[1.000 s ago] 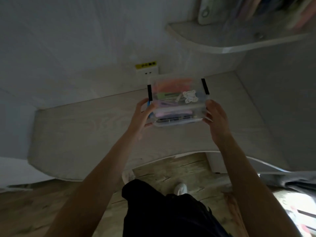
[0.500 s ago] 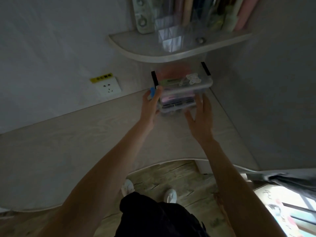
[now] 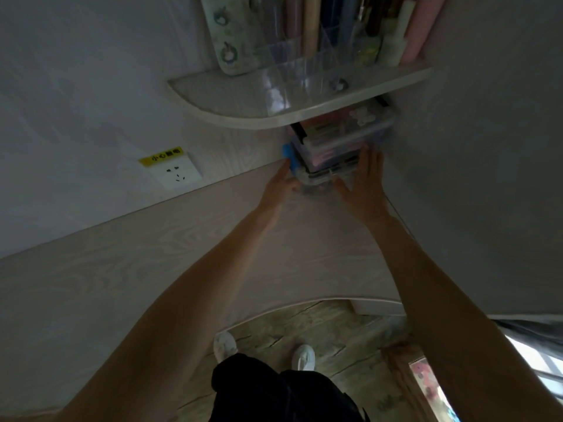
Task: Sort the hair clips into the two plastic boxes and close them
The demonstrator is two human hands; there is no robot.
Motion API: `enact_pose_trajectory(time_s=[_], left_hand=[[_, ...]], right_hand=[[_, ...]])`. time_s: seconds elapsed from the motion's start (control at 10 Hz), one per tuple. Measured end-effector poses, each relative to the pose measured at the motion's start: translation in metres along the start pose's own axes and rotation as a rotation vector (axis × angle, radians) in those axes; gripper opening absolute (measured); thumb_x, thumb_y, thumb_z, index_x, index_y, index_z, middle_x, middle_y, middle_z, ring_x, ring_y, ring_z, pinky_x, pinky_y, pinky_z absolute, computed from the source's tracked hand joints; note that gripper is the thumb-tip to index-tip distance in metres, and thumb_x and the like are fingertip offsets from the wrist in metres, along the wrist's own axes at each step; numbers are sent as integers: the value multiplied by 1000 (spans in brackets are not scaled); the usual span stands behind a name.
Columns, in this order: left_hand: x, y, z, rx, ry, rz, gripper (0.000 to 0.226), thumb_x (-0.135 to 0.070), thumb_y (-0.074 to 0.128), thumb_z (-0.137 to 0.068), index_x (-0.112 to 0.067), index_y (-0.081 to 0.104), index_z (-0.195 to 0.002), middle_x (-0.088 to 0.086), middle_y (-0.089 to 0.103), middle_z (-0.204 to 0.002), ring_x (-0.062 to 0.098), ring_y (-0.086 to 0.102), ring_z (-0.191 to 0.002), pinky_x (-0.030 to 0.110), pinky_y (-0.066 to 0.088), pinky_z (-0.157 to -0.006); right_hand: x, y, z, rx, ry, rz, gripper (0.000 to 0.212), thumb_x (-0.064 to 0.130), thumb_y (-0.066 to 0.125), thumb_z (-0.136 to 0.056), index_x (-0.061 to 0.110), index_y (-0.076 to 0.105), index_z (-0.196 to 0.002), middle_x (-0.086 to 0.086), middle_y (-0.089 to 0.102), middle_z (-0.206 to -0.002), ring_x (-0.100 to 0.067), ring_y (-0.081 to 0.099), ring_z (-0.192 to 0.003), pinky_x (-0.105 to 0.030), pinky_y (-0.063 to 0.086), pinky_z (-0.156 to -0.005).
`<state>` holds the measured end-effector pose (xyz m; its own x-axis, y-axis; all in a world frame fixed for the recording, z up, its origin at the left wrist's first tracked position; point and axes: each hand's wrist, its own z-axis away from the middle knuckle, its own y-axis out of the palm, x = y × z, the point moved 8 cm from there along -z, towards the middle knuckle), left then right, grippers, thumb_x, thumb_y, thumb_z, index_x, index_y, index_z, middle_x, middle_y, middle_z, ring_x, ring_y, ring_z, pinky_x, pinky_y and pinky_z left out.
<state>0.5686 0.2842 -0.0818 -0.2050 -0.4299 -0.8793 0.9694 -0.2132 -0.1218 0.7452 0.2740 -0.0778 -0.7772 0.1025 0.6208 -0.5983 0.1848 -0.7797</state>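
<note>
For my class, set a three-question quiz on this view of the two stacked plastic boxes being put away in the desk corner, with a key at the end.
1. True or false: the stacked boxes sit under the corner shelf.
2. Which hand lies flat against the front of the stack? A. the left hand B. the right hand
3. Fill in: the blue latch is on the stack's ____ side.

Key
1. True: the stack sits on the desk in the corner, its back part under the shelf.
2. B: its fingers are straight against the boxes; the left hand touches the lower left corner.
3. Left, just above the left hand.
</note>
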Motion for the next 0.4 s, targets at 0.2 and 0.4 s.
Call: enact_pose_trajectory(time_s=[0.2, 0.4], left_hand=[[3, -8, -3, 26, 19, -170, 69, -30, 58, -83, -34, 26, -145, -4, 40, -143, 20, 49, -120, 22, 44, -79], [-3, -37, 22, -277, 222, -202, 31, -20, 46, -94, -15, 55, -123, 5, 61, -123, 17, 57, -112, 21, 39, -93]], right_hand=[[2, -5, 3, 4, -12, 18, 84, 28, 61, -87, -4, 7, -144, -29, 8, -152, -41, 6, -143, -46, 10, -117], [16, -49, 35, -387, -37, 94, 57, 34, 54, -79, 3, 49, -127, -24, 54, -124, -41, 52, -111, -49, 42, -95]])
